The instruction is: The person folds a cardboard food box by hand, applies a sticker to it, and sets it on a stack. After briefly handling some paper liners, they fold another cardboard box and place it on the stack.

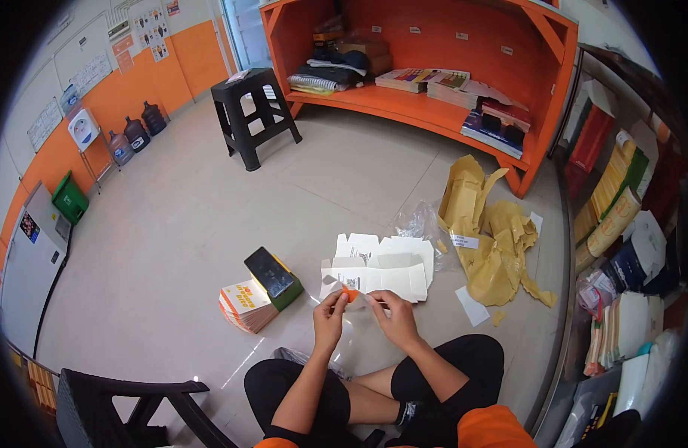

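Observation:
Both of my hands are raised in front of my crossed legs. Pinched in my left hand (pixel 330 321) is a small orange piece (pixel 350 293), too small to tell its kind. My right hand (pixel 395 319) is closed just beside it, fingertips together; whatever they hold is hard to make out. Beyond the hands, flattened white cartons (pixel 392 278) with printed codes lie overlapping on the floor. Left of them sits a fanned stack of printed orange and white booklets or cards (pixel 247 305), against a green and yellow box (pixel 290 294) with a dark phone (pixel 268 271) on top.
Torn brown wrapping paper (pixel 493 257) and clear plastic (pixel 419 222) lie at the right. Behind stands an orange shelf (pixel 404 112) near a black stool (pixel 254 112). A packed rack (pixel 613 224) lines the right side; another black stool (pixel 127 403) is close at left.

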Demonstrator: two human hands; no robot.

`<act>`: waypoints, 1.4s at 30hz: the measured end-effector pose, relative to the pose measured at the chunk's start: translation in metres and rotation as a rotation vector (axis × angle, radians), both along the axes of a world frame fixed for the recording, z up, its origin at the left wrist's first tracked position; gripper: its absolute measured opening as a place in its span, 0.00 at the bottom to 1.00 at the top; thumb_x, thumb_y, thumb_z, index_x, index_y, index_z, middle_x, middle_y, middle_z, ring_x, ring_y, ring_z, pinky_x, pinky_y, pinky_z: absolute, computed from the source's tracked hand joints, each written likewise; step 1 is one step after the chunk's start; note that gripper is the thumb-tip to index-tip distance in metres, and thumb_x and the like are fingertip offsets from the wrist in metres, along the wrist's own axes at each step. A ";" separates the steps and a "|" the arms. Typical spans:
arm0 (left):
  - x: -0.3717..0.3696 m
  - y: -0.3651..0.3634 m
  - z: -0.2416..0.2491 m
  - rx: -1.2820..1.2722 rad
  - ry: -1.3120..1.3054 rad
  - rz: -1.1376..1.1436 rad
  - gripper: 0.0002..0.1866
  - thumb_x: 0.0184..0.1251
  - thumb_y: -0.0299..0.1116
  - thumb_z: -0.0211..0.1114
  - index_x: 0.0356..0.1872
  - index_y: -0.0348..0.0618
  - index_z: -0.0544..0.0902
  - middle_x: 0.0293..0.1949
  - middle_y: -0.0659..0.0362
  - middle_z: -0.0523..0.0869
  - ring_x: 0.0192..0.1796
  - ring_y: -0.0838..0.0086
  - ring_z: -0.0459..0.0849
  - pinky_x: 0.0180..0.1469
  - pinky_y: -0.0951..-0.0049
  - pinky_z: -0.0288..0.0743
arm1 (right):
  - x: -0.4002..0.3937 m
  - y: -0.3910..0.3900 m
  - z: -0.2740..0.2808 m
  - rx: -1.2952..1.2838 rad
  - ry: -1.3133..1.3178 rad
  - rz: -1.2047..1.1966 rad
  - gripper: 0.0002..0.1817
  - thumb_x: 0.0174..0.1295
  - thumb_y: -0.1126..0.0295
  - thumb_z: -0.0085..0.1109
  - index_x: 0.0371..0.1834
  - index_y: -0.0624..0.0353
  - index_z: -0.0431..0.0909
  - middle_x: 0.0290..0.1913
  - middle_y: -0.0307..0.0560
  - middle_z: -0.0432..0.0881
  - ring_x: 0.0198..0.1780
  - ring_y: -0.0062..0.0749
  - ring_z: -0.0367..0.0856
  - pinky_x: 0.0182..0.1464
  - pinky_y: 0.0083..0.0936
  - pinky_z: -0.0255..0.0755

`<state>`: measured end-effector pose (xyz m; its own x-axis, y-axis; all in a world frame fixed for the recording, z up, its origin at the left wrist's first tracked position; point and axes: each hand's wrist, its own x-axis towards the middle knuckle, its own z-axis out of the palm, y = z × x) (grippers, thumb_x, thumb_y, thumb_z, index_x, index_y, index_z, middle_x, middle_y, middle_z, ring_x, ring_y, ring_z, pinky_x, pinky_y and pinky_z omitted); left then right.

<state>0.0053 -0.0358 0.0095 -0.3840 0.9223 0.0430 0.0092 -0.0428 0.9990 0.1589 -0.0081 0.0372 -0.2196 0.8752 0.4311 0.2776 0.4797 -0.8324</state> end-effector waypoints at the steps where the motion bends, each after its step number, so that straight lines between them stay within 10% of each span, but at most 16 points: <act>1: 0.001 0.000 0.003 0.083 0.126 0.017 0.12 0.67 0.31 0.61 0.44 0.34 0.84 0.34 0.60 0.85 0.35 0.80 0.81 0.41 0.79 0.74 | 0.002 0.002 -0.003 -0.133 0.064 -0.013 0.06 0.60 0.75 0.60 0.36 0.66 0.78 0.35 0.46 0.84 0.35 0.30 0.84 0.38 0.23 0.76; 3: 0.004 -0.001 0.008 0.248 0.378 0.052 0.10 0.66 0.29 0.63 0.44 0.33 0.84 0.34 0.60 0.85 0.36 0.80 0.82 0.41 0.79 0.74 | 0.006 0.006 -0.012 -0.311 0.140 -0.005 0.07 0.61 0.74 0.61 0.37 0.67 0.78 0.36 0.45 0.84 0.36 0.26 0.84 0.38 0.21 0.76; 15: 0.017 -0.005 0.013 0.043 -0.364 -0.217 0.11 0.61 0.25 0.67 0.43 0.29 0.82 0.39 0.54 0.86 0.41 0.78 0.83 0.45 0.80 0.77 | 0.000 0.001 -0.008 -0.250 0.197 -0.013 0.07 0.61 0.73 0.61 0.36 0.67 0.78 0.40 0.46 0.82 0.41 0.27 0.83 0.46 0.23 0.76; 42: 0.012 -0.005 -0.001 0.061 -0.137 -0.234 0.11 0.65 0.27 0.64 0.46 0.33 0.81 0.38 0.57 0.86 0.41 0.77 0.84 0.47 0.78 0.78 | 0.003 0.003 -0.013 -0.038 0.032 0.066 0.05 0.59 0.76 0.60 0.32 0.68 0.78 0.40 0.49 0.78 0.39 0.31 0.82 0.40 0.24 0.78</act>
<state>0.0176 -0.0405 0.0085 -0.1672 0.9839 0.0638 -0.1435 -0.0883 0.9857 0.1617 -0.0050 0.0247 -0.2644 0.8748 0.4059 0.2192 0.4644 -0.8581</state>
